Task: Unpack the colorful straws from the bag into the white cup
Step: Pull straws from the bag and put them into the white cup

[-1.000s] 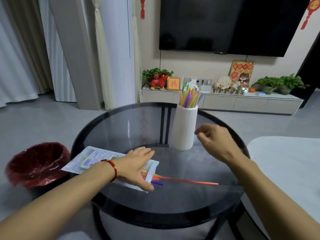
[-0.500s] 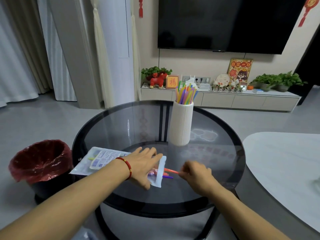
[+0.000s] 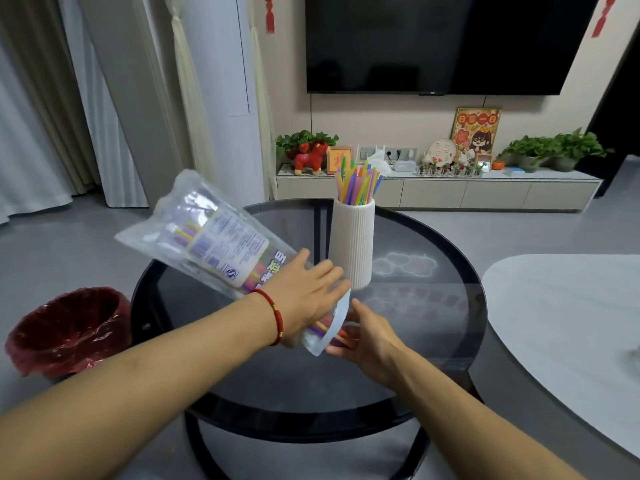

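A clear plastic bag with a printed label is lifted off the round glass table and tilted, its open mouth pointing down to the right. My left hand, with a red cord on the wrist, grips the bag near its mouth. Several colorful straws stick out of the mouth. My right hand is just below the opening, fingers around those straw ends. The ribbed white cup stands upright behind the hands, holding several straws.
A bin lined with red plastic sits on the floor to the left of the table. A white table edge is at the right. A TV cabinet with plants and ornaments lines the far wall.
The bag was lying flat on the table under my left hand; now it is raised and tilted. My right hand came back from the cup to the straw ends at the bag's mouth.
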The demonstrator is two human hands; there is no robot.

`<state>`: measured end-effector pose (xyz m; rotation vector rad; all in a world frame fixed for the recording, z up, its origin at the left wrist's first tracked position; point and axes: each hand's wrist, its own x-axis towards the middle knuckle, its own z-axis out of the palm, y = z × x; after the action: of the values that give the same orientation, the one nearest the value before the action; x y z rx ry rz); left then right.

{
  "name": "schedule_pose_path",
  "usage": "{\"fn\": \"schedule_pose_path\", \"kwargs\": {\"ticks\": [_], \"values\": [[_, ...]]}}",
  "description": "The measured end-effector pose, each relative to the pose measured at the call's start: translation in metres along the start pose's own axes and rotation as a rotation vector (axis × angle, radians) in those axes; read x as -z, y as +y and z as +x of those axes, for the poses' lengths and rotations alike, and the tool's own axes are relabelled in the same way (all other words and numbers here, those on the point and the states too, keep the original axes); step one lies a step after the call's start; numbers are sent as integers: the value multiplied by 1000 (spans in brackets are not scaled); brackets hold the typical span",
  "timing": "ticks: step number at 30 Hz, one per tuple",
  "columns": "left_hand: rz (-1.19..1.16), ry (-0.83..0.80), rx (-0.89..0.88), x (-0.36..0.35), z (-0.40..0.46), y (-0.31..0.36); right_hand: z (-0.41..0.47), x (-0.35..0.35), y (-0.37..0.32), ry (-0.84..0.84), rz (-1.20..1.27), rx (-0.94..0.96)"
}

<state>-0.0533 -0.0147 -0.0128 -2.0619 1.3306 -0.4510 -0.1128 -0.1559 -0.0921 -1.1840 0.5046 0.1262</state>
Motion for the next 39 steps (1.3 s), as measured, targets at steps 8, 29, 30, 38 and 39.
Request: {"fn": "schedule_pose_path", "kwargs": {"ticks": [8,29,30,38,39], "values": [[38,14,42,-5,0,-8,12,-1,3,-94,143,-22],[-716,-40,335,-91,-23,20,11,89,-29,206,115,288],[-724,-37,327,-92,-23,20,10,98,-31,227,97,300],[-796,-111,330,-105,-21,18,-21,150,-51,367,18,506],[-798,-134,317,-105,-22,17,-26,155,-52,365,35,528]]}}
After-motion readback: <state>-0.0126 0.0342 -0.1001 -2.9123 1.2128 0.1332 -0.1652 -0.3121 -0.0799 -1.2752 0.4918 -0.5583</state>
